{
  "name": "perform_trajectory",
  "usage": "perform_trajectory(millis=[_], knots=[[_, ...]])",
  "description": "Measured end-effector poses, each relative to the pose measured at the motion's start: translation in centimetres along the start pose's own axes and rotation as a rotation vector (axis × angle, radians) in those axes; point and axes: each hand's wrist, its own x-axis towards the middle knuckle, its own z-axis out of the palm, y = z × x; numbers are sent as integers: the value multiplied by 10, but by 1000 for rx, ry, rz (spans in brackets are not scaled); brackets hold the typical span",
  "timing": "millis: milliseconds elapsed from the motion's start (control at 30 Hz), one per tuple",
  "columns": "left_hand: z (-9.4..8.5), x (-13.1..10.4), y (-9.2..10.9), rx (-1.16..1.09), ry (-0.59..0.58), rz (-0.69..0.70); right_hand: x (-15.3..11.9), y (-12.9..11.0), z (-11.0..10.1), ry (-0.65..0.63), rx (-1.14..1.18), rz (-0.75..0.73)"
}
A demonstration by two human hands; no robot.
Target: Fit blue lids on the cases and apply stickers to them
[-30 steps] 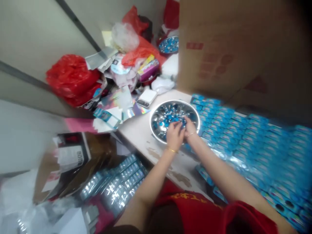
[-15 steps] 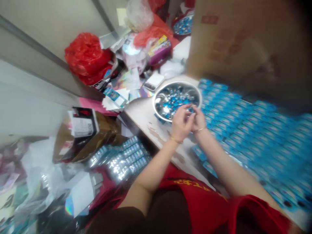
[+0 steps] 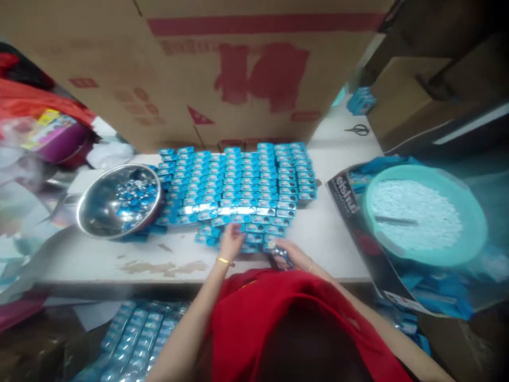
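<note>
Rows of small blue boxes (image 3: 230,180) stand packed together on the white table. My left hand (image 3: 231,243) is at their near edge, its fingers curled inward; whatever is between the fingertips is too blurred to make out. To the right, close to my body, my right hand (image 3: 296,256) is closed around a handful of shiny blue and silver pieces (image 3: 282,255). At the left of the boxes, a steel bowl (image 3: 85,215) holds more shiny pieces (image 3: 137,197) of the same look.
A tall cardboard box (image 3: 258,69) rises behind the rows. On the right, a turquoise basin (image 3: 449,178) of small white pieces sits in a dark carton (image 3: 350,212). Scissors (image 3: 358,129) lie at the back right. Packed blue trays (image 3: 135,339) are below the table edge.
The view has swung right. My hands have left the steel bowl and moved apart, over to the near edge of the blue boxes. Shiny pieces now show in my right hand.
</note>
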Motion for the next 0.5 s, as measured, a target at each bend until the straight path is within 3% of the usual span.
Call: perform_trajectory(millis=[100, 233, 367, 500], knots=[[45, 29, 28, 402, -123, 39, -20, -6, -38, 137, 48, -44], [86, 73, 64, 630, -147, 21, -26, -20, -64, 185, 114, -77], [109, 110, 83, 843, -239, -43, -16, -33, -79, 172, 170, -94], [117, 132, 87, 999, -338, -103, -2, -42, -91, 145, 209, -116]])
